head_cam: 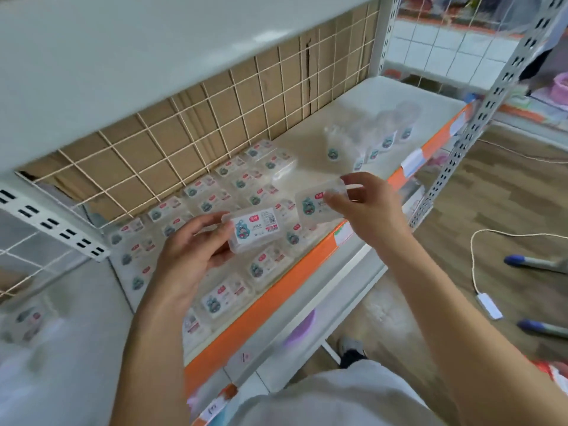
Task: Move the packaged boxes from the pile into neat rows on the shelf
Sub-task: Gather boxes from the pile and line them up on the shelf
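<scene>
Head view: two clear boxes held above a shelf.

Left hand (187, 256) fingers pinching a labelled box (256, 229); right hand (367, 207) fingers pinching a second box (316, 204), just beside the first. Below, rows of boxes (233, 186) lying on the white shelf (399, 96), orange front edge (276, 290), wire grid (215, 103) behind.

My only view is the head camera, wide-angle, looking forward and down from just above the shelf (384, 96). It sits close, shelf running from near left to far right, floor (491, 229) at right.
</scene>
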A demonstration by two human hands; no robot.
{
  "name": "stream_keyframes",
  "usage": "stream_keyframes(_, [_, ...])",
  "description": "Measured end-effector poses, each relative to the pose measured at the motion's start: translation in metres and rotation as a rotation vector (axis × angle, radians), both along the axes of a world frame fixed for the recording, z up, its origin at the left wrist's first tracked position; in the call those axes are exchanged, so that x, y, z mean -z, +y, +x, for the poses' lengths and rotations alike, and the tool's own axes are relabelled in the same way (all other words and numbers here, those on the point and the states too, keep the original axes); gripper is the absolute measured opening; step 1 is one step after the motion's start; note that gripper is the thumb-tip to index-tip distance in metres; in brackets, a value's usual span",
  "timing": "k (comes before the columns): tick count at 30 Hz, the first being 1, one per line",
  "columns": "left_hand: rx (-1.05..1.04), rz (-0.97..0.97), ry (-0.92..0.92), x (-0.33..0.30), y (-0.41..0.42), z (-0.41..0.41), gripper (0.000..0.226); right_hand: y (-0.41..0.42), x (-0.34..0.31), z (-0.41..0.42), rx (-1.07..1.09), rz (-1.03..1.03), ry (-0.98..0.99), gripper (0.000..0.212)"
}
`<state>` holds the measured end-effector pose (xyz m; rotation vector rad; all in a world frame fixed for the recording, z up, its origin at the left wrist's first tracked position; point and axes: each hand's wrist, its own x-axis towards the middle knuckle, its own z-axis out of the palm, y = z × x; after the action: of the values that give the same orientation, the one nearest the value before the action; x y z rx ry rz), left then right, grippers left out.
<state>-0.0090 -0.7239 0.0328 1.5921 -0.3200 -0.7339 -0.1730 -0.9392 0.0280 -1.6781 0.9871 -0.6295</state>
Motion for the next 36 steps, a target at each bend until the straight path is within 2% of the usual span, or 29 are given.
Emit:
stream_keyframes(5, [-0.162,-0.002,-0.001,0.005,-0.028,-0.013,0.039,-0.052,0.005,0.033,-0.164,-0.118,0.080,0.039])
stream_keyframes(13, [-0.410,0.038,0.082,0.010,-0.064,-0.049,0.020,-0.095,0.020,0.074,-0.421,-0.261,0.162,0.039])
stream_keyframes(17, [-0.482,0.032,0.075,0.010,-0.070,-0.063,0.023,-0.104,0.026,0.095,-0.484,-0.359,0.233,0.040])
stream_keyframes(36, [-0.396,0.074,0.042,0.003,-0.099,-0.045,0.023,-0.115,0.033,0.121,-0.548,-0.524,0.372,0.043])
